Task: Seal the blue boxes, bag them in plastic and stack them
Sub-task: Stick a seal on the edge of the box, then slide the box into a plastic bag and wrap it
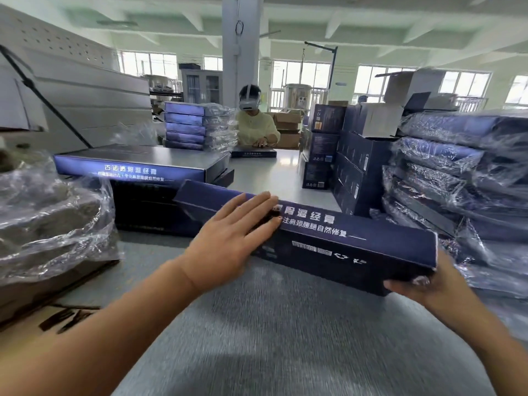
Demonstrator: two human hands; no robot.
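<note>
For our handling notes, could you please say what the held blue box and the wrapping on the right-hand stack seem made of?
The blue box looks like printed cardboard, fairly matte: sharp folded edges, white lettering. The stack wrapping looks like thin clear plastic film, glossy: it wrinkles, glints, and its dark contents show through.

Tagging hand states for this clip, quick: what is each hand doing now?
Left hand: open, straight fingers flat against the blue box.
Right hand: grips the same box's right end.
</note>
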